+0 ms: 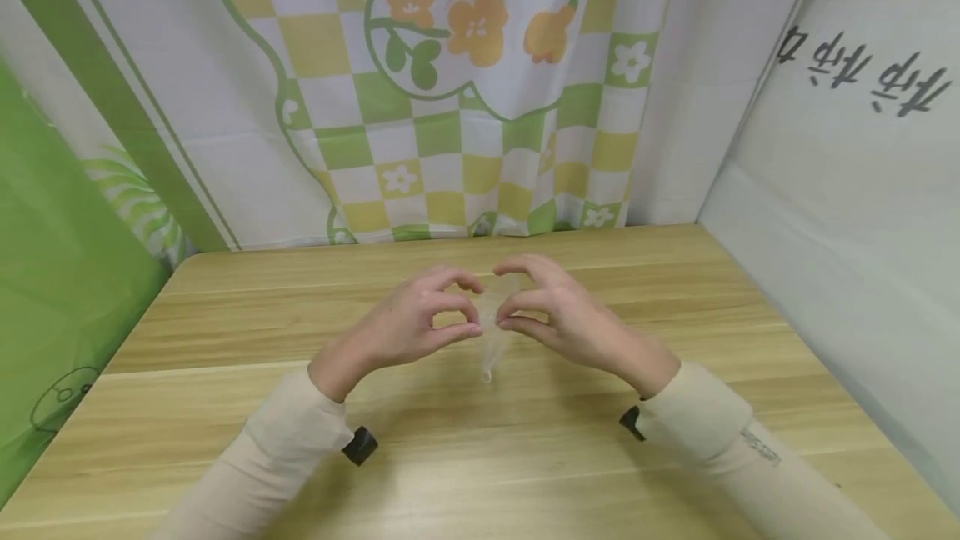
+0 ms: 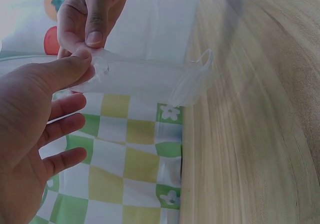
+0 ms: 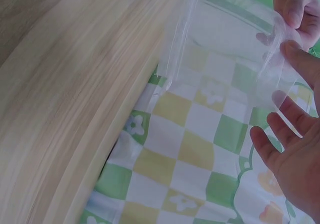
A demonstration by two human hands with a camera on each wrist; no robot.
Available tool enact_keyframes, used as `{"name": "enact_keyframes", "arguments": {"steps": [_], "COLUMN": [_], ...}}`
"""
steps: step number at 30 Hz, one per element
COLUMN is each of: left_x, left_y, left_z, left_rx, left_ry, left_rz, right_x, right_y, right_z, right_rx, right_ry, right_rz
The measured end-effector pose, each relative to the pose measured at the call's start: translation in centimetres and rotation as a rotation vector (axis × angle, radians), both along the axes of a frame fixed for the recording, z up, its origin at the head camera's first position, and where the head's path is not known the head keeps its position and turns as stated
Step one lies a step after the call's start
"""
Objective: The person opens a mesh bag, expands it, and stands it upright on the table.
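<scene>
A clear plastic bag hangs between the two hands above the middle of the table, its lower end narrow with a small loop. My left hand pinches the bag's upper edge between thumb and index finger. From the other side my right hand pinches the same edge, the fingertips of both hands close together. In the left wrist view the see-through bag stretches away from the pinched edge, a thin strand at its far end. Seen from the right wrist, the bag is flat and wide; its contents, if any, cannot be made out.
The wooden table lies beneath both hands. Behind it hangs a curtain with green and yellow checks. A green cloth borders the left side, and a white printed cloth the right. Black wrist straps show below the sleeves.
</scene>
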State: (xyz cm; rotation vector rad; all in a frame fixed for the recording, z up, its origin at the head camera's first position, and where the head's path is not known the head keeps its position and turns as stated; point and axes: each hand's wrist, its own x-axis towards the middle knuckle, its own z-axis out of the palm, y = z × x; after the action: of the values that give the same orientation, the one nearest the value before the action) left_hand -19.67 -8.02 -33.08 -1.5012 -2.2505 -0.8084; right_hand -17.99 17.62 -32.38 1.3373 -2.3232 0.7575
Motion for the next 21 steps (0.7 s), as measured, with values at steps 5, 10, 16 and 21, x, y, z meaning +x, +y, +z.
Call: {"name": "enact_keyframes", "arguments": {"steps": [5, 10, 16, 21], "left_x": [-0.06, -0.03, 0.02, -0.05], "left_y": [-0.04, 0.02, 0.43, 0.39], "left_z": [-0.06, -0.08, -0.15, -0.12], "left_rx": [-0.022, -0.015, 0.008, -0.021], "left_ry": [0.007, 0.008, -0.02, -0.066], "left_rz": [0.011, -0.001, -0.038, -0.031], "right_x": [0.15, 0.13, -0.01, -0.04], "right_y": [0.31, 0.52, 0.46, 0.3], "right_z": [0.24, 0.25, -0.02, -0.14], "right_rx": [0.012, 0.02, 0.037, 0.044], "right_ry": [-0.001, -0.024, -0.051, -0.035], "right_rz": [-0.013, -0.032, -0.052, -0.041]}}
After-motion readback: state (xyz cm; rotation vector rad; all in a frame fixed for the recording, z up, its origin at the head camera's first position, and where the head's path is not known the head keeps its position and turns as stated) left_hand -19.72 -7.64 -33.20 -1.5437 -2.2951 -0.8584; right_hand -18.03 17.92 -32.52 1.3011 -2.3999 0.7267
